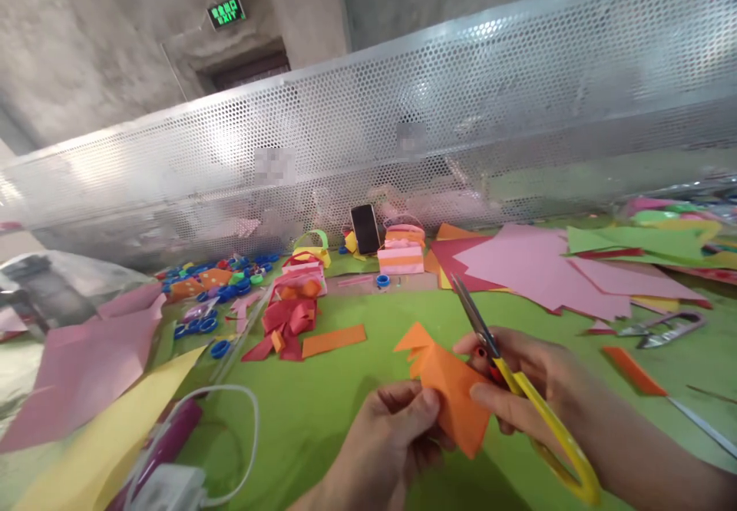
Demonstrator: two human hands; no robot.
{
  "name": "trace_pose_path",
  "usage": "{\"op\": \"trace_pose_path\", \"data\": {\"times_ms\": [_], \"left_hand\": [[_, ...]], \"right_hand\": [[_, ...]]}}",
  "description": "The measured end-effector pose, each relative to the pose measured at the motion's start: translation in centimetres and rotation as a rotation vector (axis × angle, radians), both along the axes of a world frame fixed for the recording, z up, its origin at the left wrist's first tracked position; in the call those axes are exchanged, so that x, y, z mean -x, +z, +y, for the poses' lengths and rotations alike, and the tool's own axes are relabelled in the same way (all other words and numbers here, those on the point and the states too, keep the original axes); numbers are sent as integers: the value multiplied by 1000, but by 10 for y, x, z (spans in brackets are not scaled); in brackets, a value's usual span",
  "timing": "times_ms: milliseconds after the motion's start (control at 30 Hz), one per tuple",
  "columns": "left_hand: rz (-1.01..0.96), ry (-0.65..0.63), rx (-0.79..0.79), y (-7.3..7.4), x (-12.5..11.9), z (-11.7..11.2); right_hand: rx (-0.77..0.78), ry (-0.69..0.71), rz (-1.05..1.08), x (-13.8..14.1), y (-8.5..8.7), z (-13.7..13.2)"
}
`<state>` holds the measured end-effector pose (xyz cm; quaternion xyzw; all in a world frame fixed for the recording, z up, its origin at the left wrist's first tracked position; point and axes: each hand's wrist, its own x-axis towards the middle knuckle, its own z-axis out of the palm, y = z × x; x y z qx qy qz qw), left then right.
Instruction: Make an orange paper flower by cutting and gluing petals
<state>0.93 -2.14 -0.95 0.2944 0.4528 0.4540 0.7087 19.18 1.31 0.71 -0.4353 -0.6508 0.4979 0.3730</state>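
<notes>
A folded piece of orange paper (452, 388), with small cut flaps at its upper left, is raised over the green tabletop. My left hand (397, 426) pinches its left side between thumb and fingers. Scissors (518, 380) with yellow handles lie across my right hand (553, 388), gripped there, blades pointing up and away from the paper. The thumb of that hand also touches the paper's right edge. Some of its fingers are hidden behind the paper and scissors. Beyond the paper, an orange strip (334, 340) rests on the table beside red paper scraps (288, 319).
Pink paper sheets (523, 265) and green sheets (639, 242) are piled at the right, near thread snips (662, 329) and an orange-handled blade (636, 371). A phone (365, 229) leans by the perforated metal screen (368, 112). At left are blue rings (219, 349) and a white cable (256, 419).
</notes>
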Motion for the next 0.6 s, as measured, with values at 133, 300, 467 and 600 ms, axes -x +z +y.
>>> {"op": "trace_pose_path", "data": {"times_ms": [133,300,467,600], "left_hand": [[293,1,-157,2,2,5],[367,4,-212,5,-1,7],[244,26,-199,1,-1,5],[191,175,-190,4,4,9]], "right_hand": [[65,-56,44,2,-2,2],[85,-117,79,6,-6,4],[130,-160,88,5,-10,5],[169,-116,40,2,-10,2]]}}
